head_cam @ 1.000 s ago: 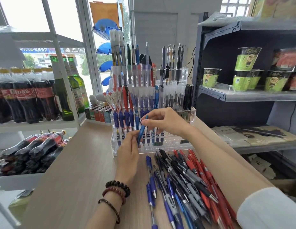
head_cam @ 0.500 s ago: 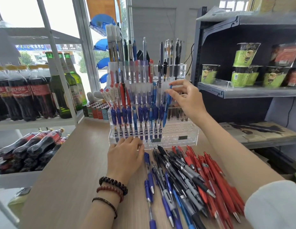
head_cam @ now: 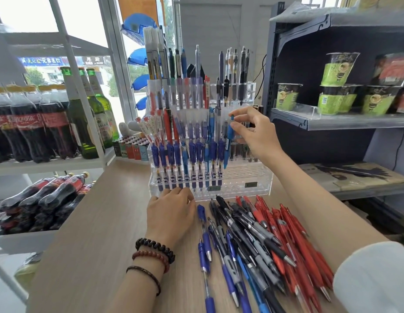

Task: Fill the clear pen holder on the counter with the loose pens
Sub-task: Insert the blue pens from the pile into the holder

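The right hand [head_cam: 257, 134] pinches 1 blue pen [head_cam: 228, 143] near its top with its fingers [head_cam: 244, 112], tip down over the clear pen holder [head_cam: 248, 184] on the desk [head_cam: 94, 233]. The left hand [head_cam: 171, 213] lies flat, holding nothing, touching the holder's front. Loose pens [head_cam: 264, 240] lie just beside it.

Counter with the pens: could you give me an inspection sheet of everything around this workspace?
Surface: wooden counter.
Job's things: clear pen holder, front row partly filled with blue pens; loose pens piled before it; one blue pen tilted over the front row.
Clutter: small coloured packs left of the holder.
Hands: right hand pinches the blue pen; left hand rests on the counter at the holder's base.
Cables: black cable hanging behind the holder.
Surroundings: cola bottles and green bottles on the left rack; cups on the right shelf.
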